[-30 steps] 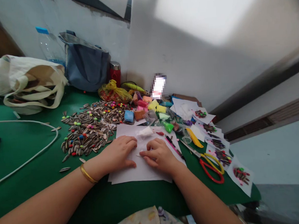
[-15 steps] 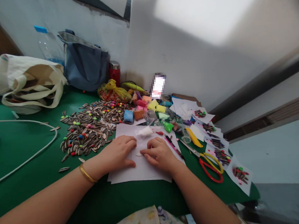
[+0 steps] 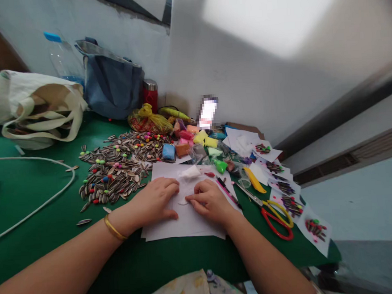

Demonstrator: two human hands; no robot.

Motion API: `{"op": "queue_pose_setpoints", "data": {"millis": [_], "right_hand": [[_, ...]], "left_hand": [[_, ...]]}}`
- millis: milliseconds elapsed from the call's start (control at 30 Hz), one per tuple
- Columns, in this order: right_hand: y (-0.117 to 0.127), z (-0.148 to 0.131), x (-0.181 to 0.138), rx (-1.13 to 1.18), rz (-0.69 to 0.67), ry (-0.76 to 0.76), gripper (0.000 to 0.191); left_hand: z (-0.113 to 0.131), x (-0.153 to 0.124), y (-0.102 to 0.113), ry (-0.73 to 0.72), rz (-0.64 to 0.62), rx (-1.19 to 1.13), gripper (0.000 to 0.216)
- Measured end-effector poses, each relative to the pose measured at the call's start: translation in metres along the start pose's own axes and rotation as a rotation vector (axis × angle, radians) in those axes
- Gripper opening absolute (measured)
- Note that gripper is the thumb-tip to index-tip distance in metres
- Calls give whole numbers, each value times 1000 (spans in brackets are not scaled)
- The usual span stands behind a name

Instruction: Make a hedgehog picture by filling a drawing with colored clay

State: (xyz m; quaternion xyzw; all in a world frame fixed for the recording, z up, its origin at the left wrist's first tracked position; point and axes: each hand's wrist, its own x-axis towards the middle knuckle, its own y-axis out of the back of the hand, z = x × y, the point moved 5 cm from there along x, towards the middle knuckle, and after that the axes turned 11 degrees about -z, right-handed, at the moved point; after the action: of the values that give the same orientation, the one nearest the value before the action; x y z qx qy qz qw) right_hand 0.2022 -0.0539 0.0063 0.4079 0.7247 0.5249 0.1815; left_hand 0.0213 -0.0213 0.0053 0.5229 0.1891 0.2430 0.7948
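Note:
A white sheet of paper lies on the green table in front of me. My left hand rests on the sheet with its fingers curled down, pressing the paper. My right hand is closed in a pinch on a small white piece lying on the sheet between the two hands. A white lump sits at the far edge of the sheet. A gold bangle circles my left wrist.
A heap of sunflower seeds with coloured beads lies to the left. Coloured clay blocks, red-and-yellow scissors, a yellow cutter and seed pictures lie to the right. Bags, a bottle and a white cable are behind and left.
Both hands stay on the sheet. My right fingers have shifted slightly on the small white piece; nothing else has moved.

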Motion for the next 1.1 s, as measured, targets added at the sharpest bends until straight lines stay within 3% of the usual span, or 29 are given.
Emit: {"op": "queue_pose_setpoints", "data": {"millis": [400,1100], "right_hand": [[2,-1,-1,29,10,29,20],[4,-6,-4,8,-97,116,25]], "left_hand": [[-2,0,-2,-1,14,-5,58],[-2,-1,-2,-14,21,4,56]]}}
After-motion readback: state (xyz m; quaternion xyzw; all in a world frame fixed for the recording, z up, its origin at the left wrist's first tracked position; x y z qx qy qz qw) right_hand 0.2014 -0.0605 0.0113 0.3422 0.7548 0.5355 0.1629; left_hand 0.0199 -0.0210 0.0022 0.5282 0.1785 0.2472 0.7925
